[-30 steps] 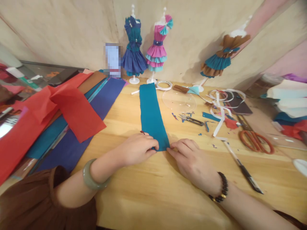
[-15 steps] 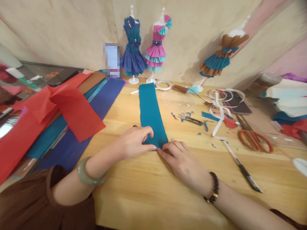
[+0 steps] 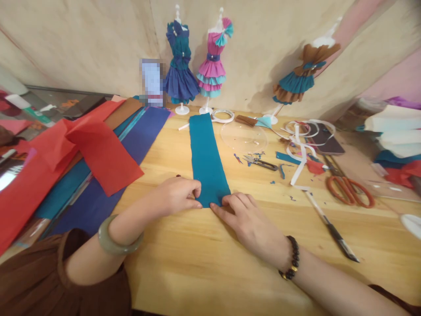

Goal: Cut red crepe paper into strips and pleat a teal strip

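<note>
A strip of teal crepe paper [image 3: 207, 153] lies lengthwise on the wooden table, its far end near a roll of white tape [image 3: 222, 116]. At the strip's near left corner, my left hand [image 3: 177, 195] has thumb and curled forefinger closed on the edge. My right hand [image 3: 245, 219] is at the near right corner, its thumb and fingers pinching the short near edge. A narrow stretch of that edge shows between the two hands. The paper looks flat apart from the ends under my fingers.
Red crepe paper [image 3: 105, 153] and blue sheets [image 3: 144, 145] are piled at left. Thread snips [image 3: 261, 163], orange-handled scissors [image 3: 350, 191], a pen [image 3: 338, 237] and white ribbon [image 3: 298, 171] lie at right. Paper-dressed mannequins [image 3: 182, 66] stand along the wall, near a clear disc [image 3: 244, 137].
My left hand has slid left along the strip's near edge to its left corner. My right thumb has shifted slightly left, while the right hand stays at its corner.
</note>
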